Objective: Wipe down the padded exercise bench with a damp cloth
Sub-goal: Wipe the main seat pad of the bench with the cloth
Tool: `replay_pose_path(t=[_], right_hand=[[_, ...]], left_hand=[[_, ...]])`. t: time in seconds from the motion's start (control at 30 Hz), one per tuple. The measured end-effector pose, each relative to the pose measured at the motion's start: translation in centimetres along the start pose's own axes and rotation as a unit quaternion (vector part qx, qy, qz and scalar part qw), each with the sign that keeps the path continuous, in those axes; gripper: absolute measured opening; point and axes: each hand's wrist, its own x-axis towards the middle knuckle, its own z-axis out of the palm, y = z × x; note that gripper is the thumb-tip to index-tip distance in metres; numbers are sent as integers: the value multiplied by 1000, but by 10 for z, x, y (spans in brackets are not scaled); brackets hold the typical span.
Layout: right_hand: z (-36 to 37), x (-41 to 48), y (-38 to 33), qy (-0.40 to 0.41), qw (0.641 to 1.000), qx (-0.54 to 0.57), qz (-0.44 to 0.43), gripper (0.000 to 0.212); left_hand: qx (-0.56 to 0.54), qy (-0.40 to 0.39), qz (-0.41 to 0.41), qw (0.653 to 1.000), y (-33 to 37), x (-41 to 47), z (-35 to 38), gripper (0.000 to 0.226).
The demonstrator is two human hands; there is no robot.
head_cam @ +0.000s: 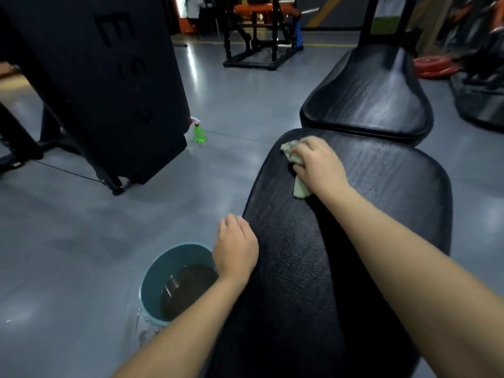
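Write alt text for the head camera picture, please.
A person's right hand presses a pale green cloth onto a black padded exercise bench; the left hand rests on its edge. A teal water bucket and green spray bottle stand on the floor.

Your bench pad (pixel 368 214) lies bare toward 3 o'clock of the right hand (pixel 319 165). At 12 the seat pad (pixel 368 96) rises. A bucket (pixel 152 279) sits under your left hand (pixel 236 248).
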Motion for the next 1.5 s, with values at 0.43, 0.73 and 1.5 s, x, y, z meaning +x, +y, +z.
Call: replay_pose_path(t=[0.43, 0.73, 1.5], right_hand=[[33, 54, -32, 41, 994, 7, 101, 26], [13, -33, -67, -49, 989, 131, -46, 19], [26, 5, -73, -52, 991, 116, -36, 32]], left_hand=[[15, -9, -1, 1000, 5, 6, 3, 25], [16, -23, -10, 1000, 5, 2, -5, 32], [5, -25, -17, 1000, 3, 6, -1, 31]])
